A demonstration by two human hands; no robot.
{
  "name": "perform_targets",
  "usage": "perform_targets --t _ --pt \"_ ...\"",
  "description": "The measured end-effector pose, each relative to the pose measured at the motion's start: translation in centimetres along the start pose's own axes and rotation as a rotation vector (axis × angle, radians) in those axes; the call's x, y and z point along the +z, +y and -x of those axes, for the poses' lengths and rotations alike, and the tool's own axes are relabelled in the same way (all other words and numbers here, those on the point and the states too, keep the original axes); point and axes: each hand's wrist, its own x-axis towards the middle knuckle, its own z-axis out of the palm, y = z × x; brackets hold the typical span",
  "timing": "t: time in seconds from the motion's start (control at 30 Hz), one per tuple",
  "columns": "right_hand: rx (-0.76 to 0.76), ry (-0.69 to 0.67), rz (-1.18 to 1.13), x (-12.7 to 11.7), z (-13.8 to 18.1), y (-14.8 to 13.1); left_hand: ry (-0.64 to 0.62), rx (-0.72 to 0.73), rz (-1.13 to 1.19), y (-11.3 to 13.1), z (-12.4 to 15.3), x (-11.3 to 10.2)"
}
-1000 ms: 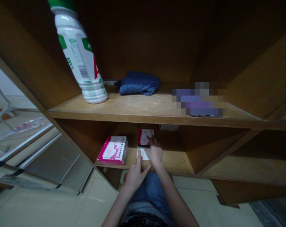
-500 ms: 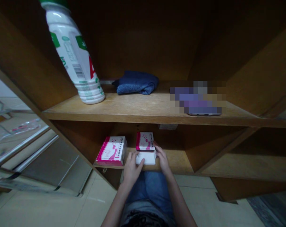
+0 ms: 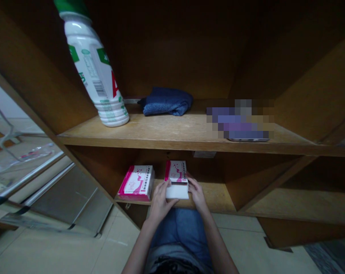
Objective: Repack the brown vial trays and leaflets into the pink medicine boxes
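Now the white tray (image 3: 177, 192) sits squarely against the pink box (image 3: 176, 171) on the lower shelf (image 3: 212, 196), and my left grip (image 3: 160, 201) and right grip (image 3: 196, 194) are clamped on it from both sides.

A wooden shelving unit (image 3: 172, 142) with 2 shelves stands over pale floor tiles (image 3: 115, 247).

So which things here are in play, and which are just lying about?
In play: left hand, right hand, pink box, white insert.

Lying about: second box, bottle, towel, blurred item.
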Motion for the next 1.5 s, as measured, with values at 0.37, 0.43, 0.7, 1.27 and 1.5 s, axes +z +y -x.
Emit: perform_targets --t 0.37,0.43,0.7,1.27,1.5 --pt "0.092 0.074 -0.146 0.6 0.0 -0.2 0.177 -0.119 0.056 0.1 -2.1 1.1" --pt "0.118 0.087 -0.164 0.6 0.0 -0.2 0.156 -0.14 0.092 0.0 -2.6 1.3" --pt "0.169 0.112 -0.212 0.6 0.0 -0.4 0.103 -0.263 0.233 -0.4 -4.0 2.0" --pt "0.225 0.204 -0.187 1.0 -0.3 -1.7 0.16 -0.302 0.063 -0.6 -4.7 2.5" --pt "0.209 0.228 -0.206 1.3 0.5 -3.7 0.142 -0.286 0.094 1.1 -4.6 2.4"
